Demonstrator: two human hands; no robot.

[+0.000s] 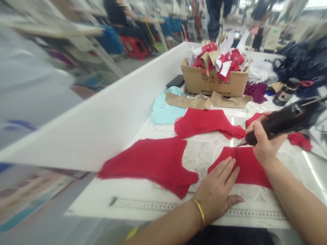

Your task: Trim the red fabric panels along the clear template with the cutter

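My left hand (pixel 218 185) lies flat with its fingers stretched out on a red fabric piece (pixel 251 166), pressing it to the table. A yellow bangle is on that wrist. My right hand (pixel 267 143) is wrapped round a black handheld power tool (pixel 288 119). The tool's narrow metal tip points left, just above the far edge of that red piece; whether it touches the cloth I cannot tell. Left of my hands lies a larger red fabric piece (pixel 150 161). Behind it another red piece (pixel 204 124) lies flat, and more red cloth is partly hidden by my right hand.
A measuring tape (pixel 148 205) runs along the table's front edge. A white side board (pixel 102 115) borders the left. At the back stand a cardboard box (pixel 214 81) full of scraps, brown pattern pieces (pixel 230 100), light blue cloth (pixel 166 110), a dark bottle (pixel 286 92) and dark fabric.
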